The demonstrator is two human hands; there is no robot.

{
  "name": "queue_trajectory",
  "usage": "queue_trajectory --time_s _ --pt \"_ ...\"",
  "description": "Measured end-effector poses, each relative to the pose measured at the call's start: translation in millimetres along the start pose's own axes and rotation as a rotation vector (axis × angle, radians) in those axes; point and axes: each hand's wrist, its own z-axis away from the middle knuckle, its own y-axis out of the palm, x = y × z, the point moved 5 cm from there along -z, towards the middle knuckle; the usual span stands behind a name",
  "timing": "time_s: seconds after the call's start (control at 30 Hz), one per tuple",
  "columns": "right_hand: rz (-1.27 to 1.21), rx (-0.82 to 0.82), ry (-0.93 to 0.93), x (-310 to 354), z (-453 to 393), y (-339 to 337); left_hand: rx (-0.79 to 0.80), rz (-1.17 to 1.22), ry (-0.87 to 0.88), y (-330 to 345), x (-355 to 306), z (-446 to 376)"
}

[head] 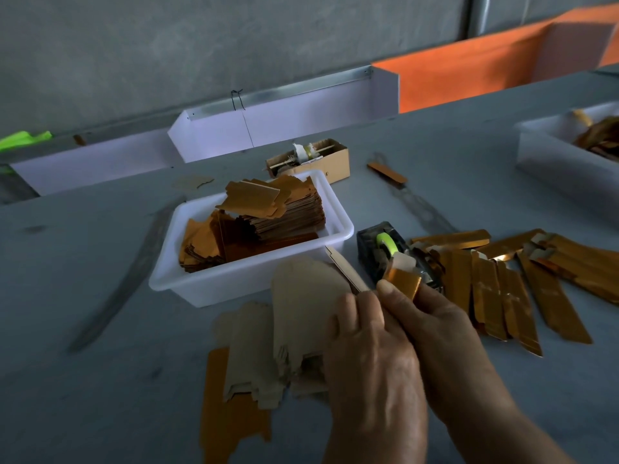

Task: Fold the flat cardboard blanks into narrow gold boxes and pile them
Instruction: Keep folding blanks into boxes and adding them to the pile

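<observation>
Gold piece in hand: a partly folded blank (400, 284), brown inside and gold outside, held over the near middle of the grey counter (100, 380); its long axis runs from the hands up and away to the left, with a plain flap sticking out toward the white tray (254, 283)
Left hand (371, 349): fingers curled over the brown side of the piece, gripping it from the left; knuckles toward me
Right hand (435, 326): thumb pressed on the gold end of the same piece, fingers wrapped beneath; it pinches the fold shut
Supply of blanks: a stack of flat blanks (284, 212) in the white tray, just beyond and left of the hands; a looser heap of flat blanks face down (268, 346) lies on the counter touching the left hand's side
Finished pile: narrow gold boxes (509, 289) fanned on the counter to the right, their long axes pointing mostly away from the person; the right hand is the nearer one to it
Tape dispenser (388, 252): black, with a green roll, just past the hands, between tray and pile
Coming move, as I judge it: the fold looks unfinished; once closed, the box would go rightward, so the right hand seems best placed to carry it and lay it parallel with the others
Far off: a small brown carton (321, 159) behind the tray; a second white tray (552, 155) at the right edge
</observation>
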Motion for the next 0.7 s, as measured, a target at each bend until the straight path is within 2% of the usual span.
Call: queue_trajectory --time_s 0.1,0.17,0.23,0.3,0.4,0.53,0.57,0.7 --pt "0.023 -0.019 0.003 0.7 -4.1 -7.3 0.028 0.151 -0.061 -8.9 3.6 -1.8" --pt "-0.030 -0.002 0.012 2.1 -8.1 -10.9 0.055 0.431 -0.239 -9.8 17.3 -7.7" --pt "-0.055 0.035 -0.006 6.4 -11.0 -11.5 0.158 0.791 -0.451 -4.2 32.0 -12.7" --pt "-0.019 0.068 -0.039 13.0 -11.8 -12.2 0.264 1.022 -0.559 -0.3 38.8 -17.2" --pt "0.100 0.104 -0.071 26.2 -13.6 -18.8 0.333 1.143 -0.635 4.7 44.7 -22.7" --pt "0.456 -0.177 -0.191 48.7 -31.4 -66.6 0.213 1.162 -0.715 11.6 57.2 -26.4" --pt "0.535 -0.200 -0.193 50.1 -36.3 -76.3 0.198 1.174 -0.731 14.4 59.6 -26.3" --pt "0.665 -0.060 -0.049 29.7 -54.9 -85.2 0.208 1.275 -0.797 23.5 61.2 -24.5"
